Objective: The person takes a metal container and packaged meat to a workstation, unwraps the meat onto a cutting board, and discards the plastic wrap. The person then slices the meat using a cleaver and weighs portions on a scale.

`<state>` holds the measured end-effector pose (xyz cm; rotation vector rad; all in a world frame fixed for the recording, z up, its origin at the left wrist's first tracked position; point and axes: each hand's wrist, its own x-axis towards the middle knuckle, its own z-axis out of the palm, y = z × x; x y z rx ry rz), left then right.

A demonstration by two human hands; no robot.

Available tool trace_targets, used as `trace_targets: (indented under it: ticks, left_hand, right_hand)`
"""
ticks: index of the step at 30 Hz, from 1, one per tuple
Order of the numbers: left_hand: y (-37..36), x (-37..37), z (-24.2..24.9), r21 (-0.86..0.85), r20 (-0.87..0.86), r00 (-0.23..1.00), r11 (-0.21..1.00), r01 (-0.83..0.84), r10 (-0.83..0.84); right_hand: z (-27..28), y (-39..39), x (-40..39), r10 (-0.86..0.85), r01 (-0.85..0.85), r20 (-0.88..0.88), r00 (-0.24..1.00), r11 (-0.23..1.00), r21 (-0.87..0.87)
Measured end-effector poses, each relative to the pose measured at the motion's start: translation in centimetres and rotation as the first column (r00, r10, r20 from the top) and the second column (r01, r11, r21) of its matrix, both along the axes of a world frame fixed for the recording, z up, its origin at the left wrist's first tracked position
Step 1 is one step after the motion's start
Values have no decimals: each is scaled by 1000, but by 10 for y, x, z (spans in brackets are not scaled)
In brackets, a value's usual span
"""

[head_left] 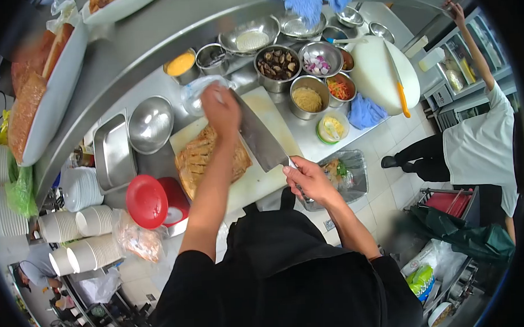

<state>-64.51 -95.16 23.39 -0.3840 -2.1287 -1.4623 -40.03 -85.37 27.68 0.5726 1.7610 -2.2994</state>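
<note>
My right hand (311,180) is wrapped round the handle of a cleaver (262,134), its broad blade slanting up and left across the cutting board (274,119). My left hand (221,107) is raised over the far side of the board, near the blade's far end, its fingers smeared by motion. Just beyond those fingers is a clear, plastic-looking container (193,96). A browned slab of meat (200,151) with cuts across it lies on the board, partly hidden by my left forearm.
Metal bowls of mushrooms (277,64), onion (316,63) and noodle-like strands (308,99) line the back. A knife (397,78) rests on a round white board (381,70). Red plates (147,202) and a steel tray (114,151) stand left. A bin (356,174) sits below; another person (477,142) stands right.
</note>
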Motion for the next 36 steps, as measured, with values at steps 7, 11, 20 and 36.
trace_targets:
  ticks: [7,11,20,36]
  left_hand:
    - [-66,-201,-119,-247,596,795,917,312,-110]
    - [-86,-185,-107,-225,485,858,924,309,-168]
    - [-186,-4,-30,-270,537,843,945,182,-9]
    - [-235,77,-81,475,813,359,878,47,-459]
  right_hand:
    - [7,-10,8,-157,151,71,985,985,86]
    - [-26,-20,49,-314,303,113,943,947,106]
    - [-65,-17,61,-171,85,97,980,813,576]
    - [-134,10,20,13,219,-358,934,769,601]
